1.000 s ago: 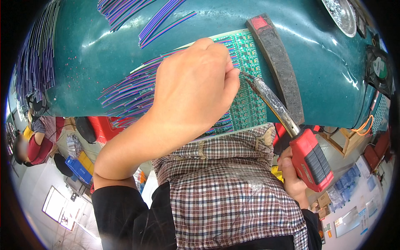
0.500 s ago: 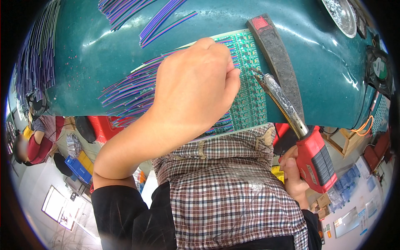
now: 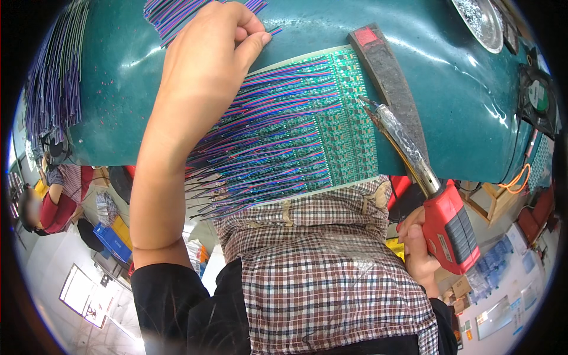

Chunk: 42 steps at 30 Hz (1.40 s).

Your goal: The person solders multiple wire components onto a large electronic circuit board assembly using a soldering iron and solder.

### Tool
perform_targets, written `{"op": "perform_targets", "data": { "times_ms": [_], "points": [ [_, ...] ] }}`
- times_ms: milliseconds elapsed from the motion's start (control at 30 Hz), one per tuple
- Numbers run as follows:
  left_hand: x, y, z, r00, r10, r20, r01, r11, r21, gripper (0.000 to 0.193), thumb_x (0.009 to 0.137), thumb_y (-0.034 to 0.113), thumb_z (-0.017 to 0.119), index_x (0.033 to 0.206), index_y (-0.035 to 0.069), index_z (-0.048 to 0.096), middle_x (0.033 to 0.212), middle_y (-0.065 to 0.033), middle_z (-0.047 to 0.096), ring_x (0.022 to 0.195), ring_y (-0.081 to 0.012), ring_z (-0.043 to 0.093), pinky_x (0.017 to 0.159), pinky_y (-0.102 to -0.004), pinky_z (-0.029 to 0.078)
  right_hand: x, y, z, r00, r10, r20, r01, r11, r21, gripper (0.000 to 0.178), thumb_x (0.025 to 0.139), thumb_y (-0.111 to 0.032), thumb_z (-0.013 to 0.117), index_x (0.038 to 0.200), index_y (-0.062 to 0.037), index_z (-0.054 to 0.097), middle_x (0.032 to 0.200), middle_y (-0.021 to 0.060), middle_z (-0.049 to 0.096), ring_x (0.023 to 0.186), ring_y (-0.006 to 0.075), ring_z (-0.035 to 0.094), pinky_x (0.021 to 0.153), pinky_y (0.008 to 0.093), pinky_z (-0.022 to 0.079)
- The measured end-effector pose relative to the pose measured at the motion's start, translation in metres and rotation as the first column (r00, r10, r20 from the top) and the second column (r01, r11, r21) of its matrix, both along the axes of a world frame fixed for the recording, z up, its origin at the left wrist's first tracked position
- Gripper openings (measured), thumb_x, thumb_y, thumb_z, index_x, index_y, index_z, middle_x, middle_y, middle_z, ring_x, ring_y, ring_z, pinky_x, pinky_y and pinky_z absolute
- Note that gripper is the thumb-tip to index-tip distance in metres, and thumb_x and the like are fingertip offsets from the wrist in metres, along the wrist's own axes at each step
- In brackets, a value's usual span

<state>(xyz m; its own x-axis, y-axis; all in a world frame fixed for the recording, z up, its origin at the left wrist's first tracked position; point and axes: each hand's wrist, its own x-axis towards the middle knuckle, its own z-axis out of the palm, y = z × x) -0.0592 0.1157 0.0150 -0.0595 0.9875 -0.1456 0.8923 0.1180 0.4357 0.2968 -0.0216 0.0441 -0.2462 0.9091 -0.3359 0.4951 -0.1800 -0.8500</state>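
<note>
My left hand [image 3: 207, 65] is above the far side of the bench, with thumb and forefinger pinched on a short multicoloured ribbon wire [image 3: 276, 31]; its tip sticks out past the fingertips, the rest hidden under the hand. In my right hand [image 3: 419, 251] is a red and black soldering gun [image 3: 451, 228], its tip over the right part of a green circuit board panel [image 3: 350, 127]. Rows of coloured wires [image 3: 260, 139] run leftward from the panel, their loose ends hanging over the near bench edge.
A dark grey bar [image 3: 393, 83] with a red patch lies along the panel's right side. More wires [image 3: 171, 18] are beyond my left hand, and a bundle [image 3: 56, 77] hangs at far left. A metal dish [image 3: 480, 23] and a small fan [image 3: 537, 97] stand right. Another person [image 3: 53, 198] sits left.
My left hand has moved from over the panel up and left to the loose wires, uncovering the wire rows. The soldering gun has barely moved.
</note>
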Motion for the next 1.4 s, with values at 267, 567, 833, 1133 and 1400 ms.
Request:
{"op": "perform_targets", "data": {
  "times_ms": [267,567,833,1133,1400],
  "points": [
    [0.017,-0.006,0.015,0.998,-0.015,0.057,-0.002,0.959,0.284,0.013,0.094,0.013,0.075,0.101,0.003,0.07,0.086,-0.0053,0.071,0.078,-0.0124,0.067,0.074,-0.0292,0.054,-0.001,-0.001,0.001,0.999,-0.014,0.03,0.013,0.999,0.033,0.012,0.096,-0.009,0.062,0.101,-0.0012,0.054,0.074,0.0096,0.058,0.059,0.0125,0.049,0.057,0.0273,0.042],
    [0.064,-0.046,0.024,0.965,-0.117,0.235,0.121,0.993,-0.003,0.015,0.093,0.012,0.074,0.088,0.001,0.066,0.083,-0.0098,0.065,0.069,-0.0202,0.065,0.065,-0.0305,0.053,0.002,0.001,0.003,1.0,-0.005,0.01,0.004,1.0,0.018,0.01,0.093,-0.007,0.062,0.099,-0.0009,0.056,0.073,0.0102,0.059,0.061,0.0141,0.052,0.058,0.0294,0.044],
    [0.07,-0.049,0.007,0.973,-0.09,0.212,0.096,0.995,-0.018,0.017,0.092,0.012,0.075,0.083,0.001,0.065,0.079,-0.008,0.063,0.065,-0.0179,0.065,0.06,-0.0294,0.055,0.007,-0.006,0.001,0.99,-0.015,0.137,0.026,0.997,-0.079,0.021,0.078,-0.008,0.082,0.098,-0.004,0.075,0.086,0.0093,0.073,0.075,0.0287,0.072,0.068,0.0382,0.056],
    [0.07,-0.048,0.005,0.975,-0.106,0.194,0.109,0.994,-0.006,0.021,0.091,0.012,0.075,0.079,0.001,0.062,0.078,-0.0078,0.062,0.062,-0.019,0.065,0.058,-0.0302,0.054,0.009,0.0,-0.002,0.992,0.063,0.105,-0.051,0.992,-0.114,0.025,0.078,-0.005,0.081,0.101,-0.0004,0.074,0.091,0.0134,0.073,0.08,0.031,0.074,0.072,0.0388,0.058],
    [0.071,-0.047,0.004,0.979,-0.103,0.178,0.105,0.994,-0.004,0.02,0.09,0.011,0.076,0.079,0.001,0.062,0.076,-0.0078,0.062,0.063,-0.0193,0.065,0.058,-0.0306,0.054,0.01,-0.003,-0.004,0.995,0.04,0.097,-0.033,0.997,-0.072,0.025,0.079,-0.006,0.081,0.102,-0.001,0.074,0.092,0.013,0.074,0.079,0.0311,0.073,0.071,0.0388,0.058]
  ]
}}
